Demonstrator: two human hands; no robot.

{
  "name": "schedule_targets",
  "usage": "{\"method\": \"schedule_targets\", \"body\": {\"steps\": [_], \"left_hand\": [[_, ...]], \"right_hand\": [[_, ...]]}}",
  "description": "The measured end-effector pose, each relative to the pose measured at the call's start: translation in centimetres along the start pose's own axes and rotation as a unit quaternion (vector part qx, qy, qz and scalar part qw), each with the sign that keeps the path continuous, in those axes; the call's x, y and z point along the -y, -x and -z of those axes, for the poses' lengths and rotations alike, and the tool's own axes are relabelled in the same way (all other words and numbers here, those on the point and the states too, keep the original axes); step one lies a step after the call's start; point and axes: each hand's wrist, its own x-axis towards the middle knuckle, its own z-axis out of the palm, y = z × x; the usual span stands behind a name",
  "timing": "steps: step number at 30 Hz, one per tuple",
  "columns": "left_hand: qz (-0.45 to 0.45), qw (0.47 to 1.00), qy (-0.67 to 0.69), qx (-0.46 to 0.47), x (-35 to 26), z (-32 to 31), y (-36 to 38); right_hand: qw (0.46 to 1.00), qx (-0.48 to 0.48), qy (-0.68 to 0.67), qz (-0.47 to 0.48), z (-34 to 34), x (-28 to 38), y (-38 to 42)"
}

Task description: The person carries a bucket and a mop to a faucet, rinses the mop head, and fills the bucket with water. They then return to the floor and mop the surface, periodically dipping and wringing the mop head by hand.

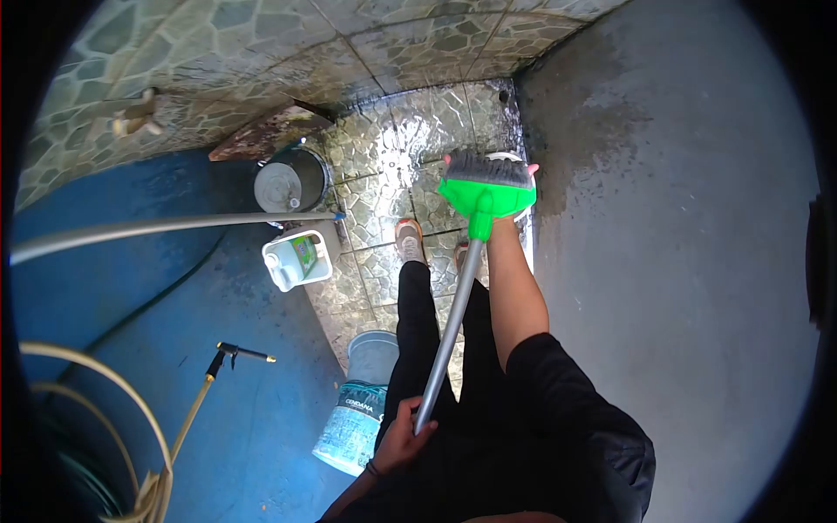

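broom [479,228]: runs forward from the left fingers, bristles [488,170] raised toward the camera, apparently to leave them exposed.
left hand [403,438]: fingers clamped around the lower visible part of the gray handle [453,327], presumably to steady that end.
right forearm [516,283]: extends well ahead of the left fingers and passes beneath the green broom head [493,199], likely for support from below.
right fingers: mostly hidden behind the head; whether apart, together or clamped cannot be determined.
white rim [506,156]: partly covered, close to the right fingers' likely position; its body is not identifiable.
bucket [344,438]: just left of the left fingers, beside the leg, apparently within easy reach.
jug [281,265]: ahead and left of the left fingers, set in a white container [328,254], probably kept upright by its walls.
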Motion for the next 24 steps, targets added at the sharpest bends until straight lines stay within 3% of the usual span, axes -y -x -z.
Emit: {"method": "schedule_targets", "body": {"steps": [5, 6, 9, 10, 12, 13, 14, 15, 16, 17, 18, 19, 21, 22, 23, 24], "left_hand": [[0.066, 0.997, 0.038, 0.018, 5.4, 2.9, -1.9], [0.039, 0.999, 0.010, 0.024, 5.5, 3.6, -2.3], [0.029, 0.999, 0.016, 0.034, 6.6, 5.2, -2.3], [0.108, 0.988, 0.106, 0.031, 6.2, 5.7, -2.8], [0.251, 0.925, 0.285, 0.021, 5.1, 6.2, -4.5], [0.155, 0.923, 0.351, -0.010, 6.8, 7.1, -6.7], [0.053, 0.906, 0.418, -0.028, 8.5, 7.9, -8.8], [-0.101, 0.882, 0.446, -0.118, 7.4, 8.8, -12.3], [-0.111, 0.874, 0.445, -0.163, 8.1, 10.2, -16.3], [-0.148, 0.876, 0.434, -0.148, 7.5, 12.2, -20.6], [-0.114, 0.841, 0.498, -0.181, 7.0, 13.2, -25.3], [-0.107, 0.861, 0.487, -0.099, 5.6, 14.7, -29.3], [-0.008, 0.773, 0.633, -0.027, -1.8, 14.5, -35.4], [0.032, 0.760, 0.646, 0.059, -0.8, 15.0, -38.6], [-0.109, 0.800, 0.584, 0.084, 1.0, 14.3, -43.2], [-0.151, 0.797, 0.575, 0.108, 1.5, 13.4, -44.9]], "right_hand": [[0.998, 0.025, -0.049, -0.009, 3.3, -3.1, -2.5], [1.000, 0.025, -0.011, -0.007, 2.0, -3.9, -2.5], [0.988, 0.072, -0.049, -0.127, 3.8, -5.5, -3.8], [0.997, -0.019, 0.030, -0.068, 1.2, -6.4, -3.6], [0.994, 0.040, -0.033, -0.095, 1.1, -7.9, -4.3], [0.990, 0.070, -0.065, -0.108, 0.9, -8.5, -4.6], [0.991, 0.016, -0.066, -0.112, -1.1, -9.1, -4.5], [0.991, 0.016, -0.088, -0.100, -1.2, -9.9, -4.4], [0.990, 0.017, -0.111, -0.086, -1.1, -10.7, -4.2], [0.990, 0.023, -0.121, -0.072, -1.6, -11.3, -3.9], [0.989, 0.031, -0.131, -0.057, -2.0, -11.9, -3.6], [0.987, 0.028, -0.147, -0.056, -2.3, -12.4, -3.0], [0.983, 0.024, -0.175, -0.058, -2.1, -13.3, -2.1], [0.979, 0.036, -0.190, -0.061, -1.7, -13.9, -1.8], [0.974, 0.041, -0.216, -0.061, -1.5, -14.5, -1.5], [0.967, 0.048, -0.242, -0.062, -1.3, -15.0, -1.2]]}}
